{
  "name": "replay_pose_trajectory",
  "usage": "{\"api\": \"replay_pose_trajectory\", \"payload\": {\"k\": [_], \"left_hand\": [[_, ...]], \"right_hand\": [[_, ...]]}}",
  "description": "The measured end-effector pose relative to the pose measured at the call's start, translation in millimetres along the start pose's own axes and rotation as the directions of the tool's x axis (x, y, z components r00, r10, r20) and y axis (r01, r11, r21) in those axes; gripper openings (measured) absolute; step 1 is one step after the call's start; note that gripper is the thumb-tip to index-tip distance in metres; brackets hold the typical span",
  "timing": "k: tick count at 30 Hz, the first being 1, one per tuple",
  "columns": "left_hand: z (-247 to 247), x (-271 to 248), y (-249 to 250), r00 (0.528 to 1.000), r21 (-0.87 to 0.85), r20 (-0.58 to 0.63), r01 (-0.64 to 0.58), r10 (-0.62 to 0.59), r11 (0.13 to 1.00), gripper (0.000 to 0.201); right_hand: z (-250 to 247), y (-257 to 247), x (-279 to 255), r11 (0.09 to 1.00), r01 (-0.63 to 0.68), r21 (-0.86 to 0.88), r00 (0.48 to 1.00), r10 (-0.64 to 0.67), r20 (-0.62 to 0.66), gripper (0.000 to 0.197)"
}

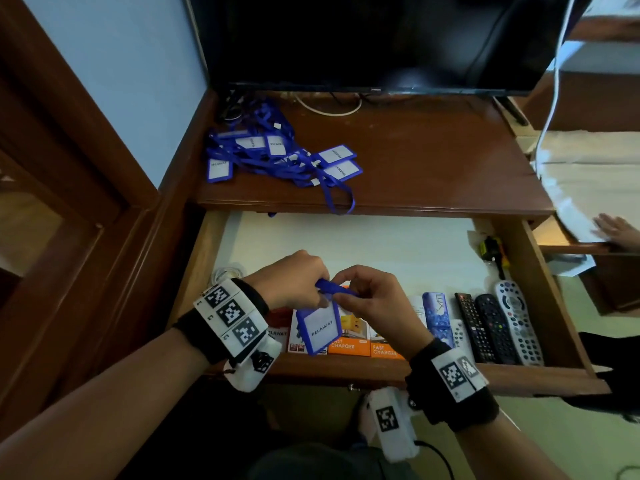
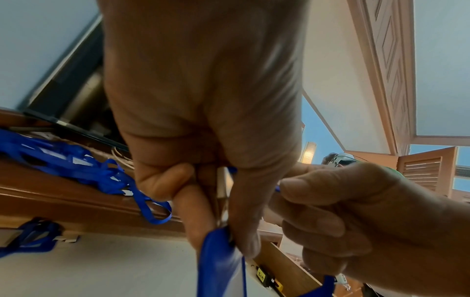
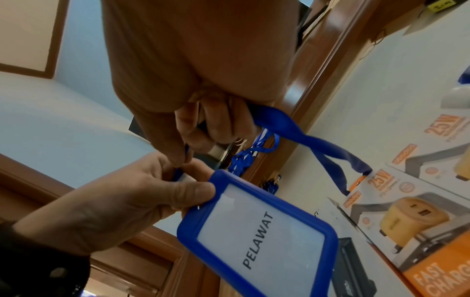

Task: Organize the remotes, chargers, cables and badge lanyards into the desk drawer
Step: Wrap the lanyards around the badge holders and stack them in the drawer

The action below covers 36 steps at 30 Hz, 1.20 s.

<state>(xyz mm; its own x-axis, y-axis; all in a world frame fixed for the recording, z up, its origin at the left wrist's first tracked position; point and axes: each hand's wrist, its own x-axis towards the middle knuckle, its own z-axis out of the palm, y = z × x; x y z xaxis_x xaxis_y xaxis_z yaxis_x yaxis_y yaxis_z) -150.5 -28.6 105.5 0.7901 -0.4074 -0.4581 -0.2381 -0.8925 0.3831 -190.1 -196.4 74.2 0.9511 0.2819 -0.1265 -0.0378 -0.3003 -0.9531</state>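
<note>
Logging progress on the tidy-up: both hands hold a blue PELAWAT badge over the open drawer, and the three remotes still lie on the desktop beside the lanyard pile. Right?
One thing is off. The three remotes already lie in the open drawer, at its right end, as the head view shows. The left hand and right hand do hold the PELAWAT badge, and the lanyard pile is on the desktop.

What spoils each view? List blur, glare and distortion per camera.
Head view: wide-angle bending of the desk top, dark corners, faint glare on the TV screen. Left wrist view: left hand close and motion-blurred. Right wrist view: badge holder sharp, "PELAWAT" readable, strongly tilted.
</note>
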Motion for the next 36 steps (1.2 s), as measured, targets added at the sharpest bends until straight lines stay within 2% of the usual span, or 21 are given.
{"api": "replay_pose_trajectory", "payload": {"k": [2,6,10,12,15,17,19,22,27,30,36], "left_hand": [[1,1,2,1.000,-0.010,0.019,0.006,-0.005,1.000,0.019],[2,5,9,0.998,-0.020,0.063,0.016,-0.014,1.000,0.019],[4,5,11,0.998,-0.018,0.063,-0.013,0.014,1.000,0.023],[4,4,7,0.999,-0.068,0.030,-0.039,0.041,0.997,0.026],[7,3,3,0.995,-0.210,-0.026,-0.096,0.092,0.973,0.018],[10,2,2,0.994,-0.303,-0.047,-0.112,0.102,0.946,0.014],[13,3,-1,0.992,-0.345,-0.068,-0.122,0.105,0.931,0.019],[18,5,-5,0.983,-0.326,-0.124,-0.170,0.137,0.930,0.031],[16,8,-5,0.978,-0.304,-0.170,-0.172,0.124,0.937,0.032],[13,11,-4,0.980,-0.249,-0.160,-0.157,0.120,0.956,0.034],[10,21,-6,0.988,-0.133,-0.080,-0.140,0.130,0.981,0.034]], "right_hand": [[0,1,-2,1.000,0.023,-0.015,1.000,-0.023,-0.008,0.010],[1,5,-1,0.989,0.086,-0.123,0.995,-0.091,-0.032,0.022],[-5,7,3,0.963,0.106,-0.247,0.981,-0.141,-0.131,0.018],[-11,7,5,0.971,0.060,-0.233,0.976,-0.106,-0.192,0.018],[-22,6,5,0.995,-0.019,-0.095,0.972,-0.004,-0.236,0.011],[-28,5,4,0.998,-0.056,0.025,0.979,0.060,-0.196,0.007],[-32,5,4,0.995,-0.086,0.051,0.983,0.093,-0.156,0.007],[-32,5,5,0.993,-0.109,0.046,0.983,0.114,-0.143,0.004],[-29,7,7,0.985,-0.149,0.090,0.979,0.159,-0.124,0.010],[-26,6,7,0.981,-0.157,0.112,0.984,0.165,-0.063,0.004],[-26,7,18,0.974,-0.172,0.145,0.983,0.180,-0.046,0.014]]}}
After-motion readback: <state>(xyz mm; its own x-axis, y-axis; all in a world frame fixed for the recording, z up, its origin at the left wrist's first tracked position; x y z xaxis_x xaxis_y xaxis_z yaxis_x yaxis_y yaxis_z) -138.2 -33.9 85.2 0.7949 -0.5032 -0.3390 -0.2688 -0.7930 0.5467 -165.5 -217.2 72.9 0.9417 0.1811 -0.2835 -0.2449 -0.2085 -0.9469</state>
